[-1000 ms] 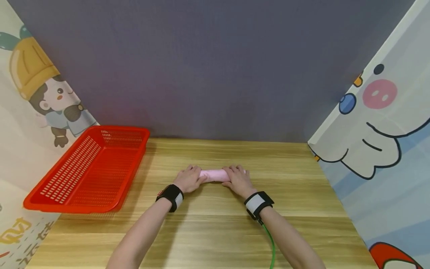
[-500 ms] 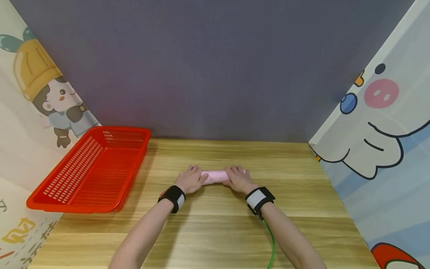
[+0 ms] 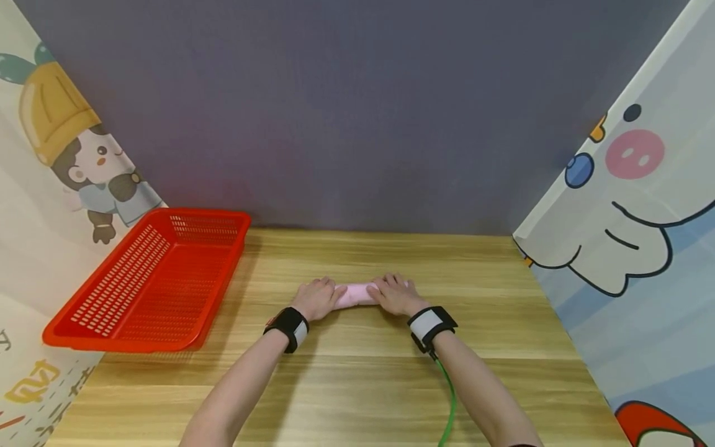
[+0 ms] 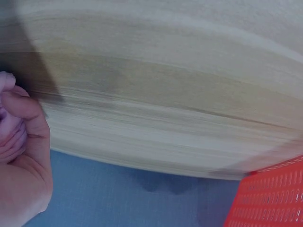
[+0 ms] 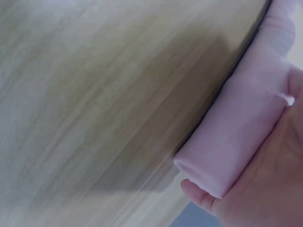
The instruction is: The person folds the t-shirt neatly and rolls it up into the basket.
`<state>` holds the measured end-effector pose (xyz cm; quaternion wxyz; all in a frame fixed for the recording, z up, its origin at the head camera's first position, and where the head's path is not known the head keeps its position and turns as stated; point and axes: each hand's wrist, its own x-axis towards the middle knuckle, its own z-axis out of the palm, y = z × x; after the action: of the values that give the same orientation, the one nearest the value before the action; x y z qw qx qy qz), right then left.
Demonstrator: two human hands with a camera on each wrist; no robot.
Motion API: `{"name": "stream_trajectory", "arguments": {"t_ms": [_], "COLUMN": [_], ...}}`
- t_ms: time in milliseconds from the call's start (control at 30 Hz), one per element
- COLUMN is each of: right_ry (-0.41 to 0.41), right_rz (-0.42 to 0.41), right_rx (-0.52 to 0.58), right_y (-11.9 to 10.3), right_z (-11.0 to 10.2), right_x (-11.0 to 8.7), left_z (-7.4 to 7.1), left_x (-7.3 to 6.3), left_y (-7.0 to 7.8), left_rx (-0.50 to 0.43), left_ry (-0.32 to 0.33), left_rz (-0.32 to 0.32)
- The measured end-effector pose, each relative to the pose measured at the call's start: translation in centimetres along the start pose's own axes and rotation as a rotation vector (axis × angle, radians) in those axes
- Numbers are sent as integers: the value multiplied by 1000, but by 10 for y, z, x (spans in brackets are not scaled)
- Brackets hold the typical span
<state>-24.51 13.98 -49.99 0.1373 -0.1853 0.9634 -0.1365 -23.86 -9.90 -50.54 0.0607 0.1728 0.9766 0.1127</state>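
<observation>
A pink cloth, rolled into a tube, lies crosswise between both hands on the wooden table. The left hand grips its left end, thumb along the near side. In the left wrist view, layered folds of the pink cloth show inside the curl of the left hand. At the other end the right hand holds the roll with fingers over the far side and thumb on top. Seen from the right wrist, the smooth pink roll rests along the right palm, one fingertip showing past its end.
A red perforated plastic basket stands at the left of the wooden table. Behind the table rises a grey panel, and cartoon-printed sheets hang at both sides. From the right wristband runs a green cable.
The right thumb has shifted from the near side up onto the roll. Both hands otherwise stay nearly in place, and the basket has not moved.
</observation>
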Motion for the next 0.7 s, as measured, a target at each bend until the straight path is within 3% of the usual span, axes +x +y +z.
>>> {"name": "stream_trajectory", "arguments": {"t_ms": [333, 433, 533, 700], "right_ry": [-73, -78, -77, -30], "right_rz": [43, 41, 54, 89], "right_rx": [16, 26, 39, 76], "right_y": [-5, -6, -6, -8], "right_z": [-11, -13, -14, -13], "right_x": [5, 8, 11, 14], "left_z": [-2, -8, -16, -22], "left_x": [-2, -3, -3, -2], "left_y": [-1, -1, 0, 2], "left_rx": [-56, -125, -260, -405], "left_ry": [0, -58, -145, -236], "left_rz": [16, -5, -53, -111]}}
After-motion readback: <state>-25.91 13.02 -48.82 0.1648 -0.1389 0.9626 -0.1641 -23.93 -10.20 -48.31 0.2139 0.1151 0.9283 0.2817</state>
